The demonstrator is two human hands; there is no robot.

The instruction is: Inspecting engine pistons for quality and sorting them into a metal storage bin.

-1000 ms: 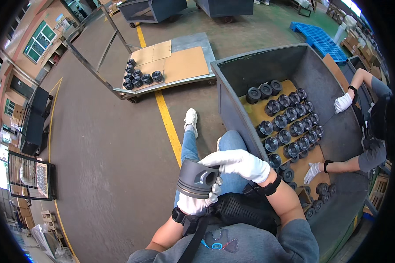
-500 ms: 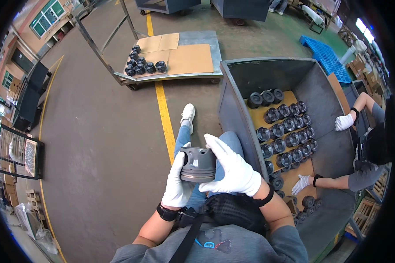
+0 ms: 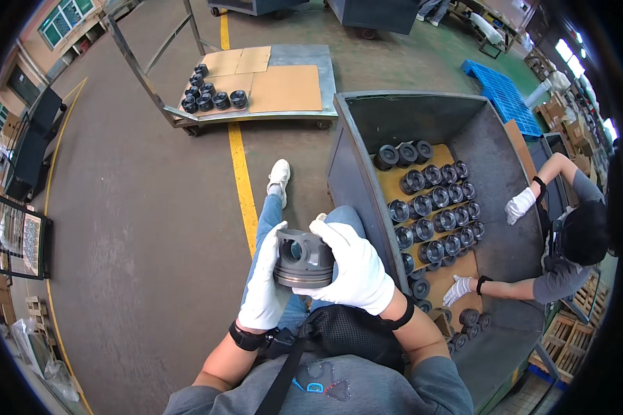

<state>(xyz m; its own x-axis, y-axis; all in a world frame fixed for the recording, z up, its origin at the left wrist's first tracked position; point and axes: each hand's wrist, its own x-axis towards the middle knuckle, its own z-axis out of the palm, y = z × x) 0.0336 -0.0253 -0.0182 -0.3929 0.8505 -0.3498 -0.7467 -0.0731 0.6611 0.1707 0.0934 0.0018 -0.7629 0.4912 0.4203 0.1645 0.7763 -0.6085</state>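
Observation:
A dark grey engine piston (image 3: 304, 261) is between my two white-gloved hands, above my lap. Its ring grooves are at the bottom, and the round pin hole shows on its upper side. My left hand (image 3: 264, 294) wraps the piston's left side. On the other side, my right hand (image 3: 358, 271) grips it with the thumb side near the top and fingers underneath. Close by on the right, a large grey metal bin (image 3: 340, 162) holds rows of similar pistons (image 3: 444, 220) on tan sheets.
A co-worker (image 3: 578, 242) with white gloves leans over the bin's right side, one hand (image 3: 457, 290) inside it. Ahead on the left is a flat cart (image 3: 298, 55) with cardboard and several pistons (image 3: 204, 102). A blue pallet (image 3: 503, 97) lies beyond the bin.
The piston has turned in my hands, bringing its pin hole round from the left edge toward the middle. The surroundings have shifted slightly left in view.

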